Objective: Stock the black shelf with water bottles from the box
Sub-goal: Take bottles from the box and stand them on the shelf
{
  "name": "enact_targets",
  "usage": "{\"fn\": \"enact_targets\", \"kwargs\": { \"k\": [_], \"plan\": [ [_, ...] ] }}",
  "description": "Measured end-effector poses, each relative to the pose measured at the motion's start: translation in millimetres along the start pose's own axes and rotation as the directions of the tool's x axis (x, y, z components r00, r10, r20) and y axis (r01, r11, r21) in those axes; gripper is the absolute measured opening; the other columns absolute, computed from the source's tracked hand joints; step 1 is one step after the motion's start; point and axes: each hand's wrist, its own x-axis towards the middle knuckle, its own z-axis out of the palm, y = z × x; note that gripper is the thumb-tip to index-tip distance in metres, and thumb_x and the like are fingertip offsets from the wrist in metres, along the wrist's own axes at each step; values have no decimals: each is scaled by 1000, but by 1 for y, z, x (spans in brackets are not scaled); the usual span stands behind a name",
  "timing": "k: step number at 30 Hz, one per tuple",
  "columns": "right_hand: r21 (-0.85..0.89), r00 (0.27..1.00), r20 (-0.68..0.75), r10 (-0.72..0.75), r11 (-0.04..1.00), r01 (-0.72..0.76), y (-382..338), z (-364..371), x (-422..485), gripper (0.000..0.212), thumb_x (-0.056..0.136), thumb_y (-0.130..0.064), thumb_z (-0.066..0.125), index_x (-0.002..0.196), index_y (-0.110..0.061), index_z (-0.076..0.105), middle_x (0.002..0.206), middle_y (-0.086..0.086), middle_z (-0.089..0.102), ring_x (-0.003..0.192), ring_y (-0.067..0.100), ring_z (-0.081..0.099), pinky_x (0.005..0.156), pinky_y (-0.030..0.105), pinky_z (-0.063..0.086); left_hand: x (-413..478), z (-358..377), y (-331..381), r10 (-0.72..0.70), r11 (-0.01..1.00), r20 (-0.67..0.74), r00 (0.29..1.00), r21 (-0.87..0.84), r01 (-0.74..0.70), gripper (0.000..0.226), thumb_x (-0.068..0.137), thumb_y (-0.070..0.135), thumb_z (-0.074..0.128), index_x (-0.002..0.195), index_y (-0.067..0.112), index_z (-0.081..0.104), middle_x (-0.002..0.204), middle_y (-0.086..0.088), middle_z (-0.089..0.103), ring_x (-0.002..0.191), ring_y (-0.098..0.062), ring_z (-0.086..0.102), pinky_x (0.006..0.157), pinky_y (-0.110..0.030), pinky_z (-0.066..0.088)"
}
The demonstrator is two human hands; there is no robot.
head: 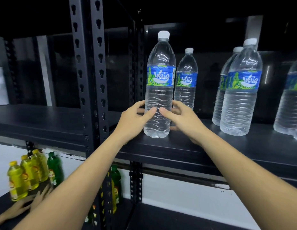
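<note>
A clear water bottle with a white cap and a blue-green label stands upright near the front edge of the black shelf. My left hand wraps its lower body from the left, thumb on the front. From the right, my right hand holds the same part, and the two thumbs nearly meet. A second bottle stands just behind it. Further right on the same board are two more, one in front and one behind. The box is out of view.
A perforated black upright post rises just left of my left hand. Another water bottle is cut off at the right edge. On a lower shelf at the left stand yellow bottles and a green one, with another person's hand beside them.
</note>
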Motion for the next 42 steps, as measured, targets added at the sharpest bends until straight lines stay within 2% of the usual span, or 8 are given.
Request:
{"fn": "enact_targets", "kwargs": {
  "k": [7, 12, 15, 21, 26, 31, 37, 42],
  "plan": [
    [-51, 997, -79, -12, 999, 8, -2, -34, -24, 57, 81, -48, 81, 129, -28, 58, 116, -5, 75, 103, 7, 74, 78, 37, 65, 1, 20, 10, 27, 997, 112, 993, -69, -20, 55, 87, 54, 76, 136, 35, 61, 113, 6, 76, 97, -10, 77, 95, -43, 61],
    [-99, 990, -136, -31, 995, 17, -2, -58, -36, 71, 66, -57, 83, 125, -26, 59, 113, -2, 73, 97, 8, 75, 71, 37, 65, 5, 43, 16, 35, 988, 175, 984, -155, -8, 74, 89, 45, 77, 154, 33, 43, 124, -1, 71, 107, -13, 75, 94, -40, 62],
    [-138, 986, -164, -33, 990, 10, -1, -67, -40, 72, 68, -55, 83, 128, -24, 56, 112, 0, 71, 95, 10, 76, 68, 33, 64, 6, 54, 20, 52, 985, 209, 977, -172, -15, 64, 91, 44, 75, 149, 34, 50, 123, 0, 71, 108, -11, 74, 94, -40, 62],
    [-189, 984, -174, -36, 982, 2, 4, -78, -34, 53, 83, -41, 80, 128, -23, 59, 113, 3, 75, 95, 15, 76, 73, 39, 66, 13, 66, 23, 51, 984, 215, 975, -175, -13, 50, 95, 41, 71, 142, 30, 57, 122, 2, 69, 106, -11, 74, 91, -34, 63],
    [-302, 973, -225, -55, 953, -15, 11, -77, -24, 70, 62, -71, 80, 115, -31, 60, 106, -5, 76, 97, 12, 74, 81, 45, 64, 19, 66, 17, 57, 982, 225, 973, -188, -14, 47, 97, 37, 70, 142, 30, 58, 121, 1, 69, 106, -10, 74, 88, -30, 63],
    [-273, 977, -210, 19, 959, -78, 17, -77, -4, 66, 70, -60, 83, 120, -25, 58, 110, -3, 74, 100, 17, 74, 82, 48, 64, 32, 72, 12, 34, 993, 186, 982, -115, -13, 45, 98, 40, 68, 141, 32, 59, 122, 3, 70, 109, -12, 72, 92, -36, 63],
    [-358, 974, -224, 43, 926, -123, 27, -79, 26, 85, 47, -78, 70, 118, -30, 66, 104, -4, 77, 102, 23, 73, 86, 49, 61, 52, 85, 1, -9, 1000, 106, 994, -28, 12, 39, 96, 44, 69, 133, 36, 63, 115, 8, 73, 111, -16, 71, 98, -47, 59],
    [-331, 975, -210, 67, 934, -135, 32, -80, 38, 49, 73, -49, 80, 117, -28, 73, 104, -4, 79, 100, 22, 74, 89, 47, 61, 62, 93, 3, -39, 999, 82, 996, 27, 37, 33, 100, 37, 66, 132, 31, 64, 114, 6, 72, 110, -20, 70, 97, -48, 59]
  ]
}}
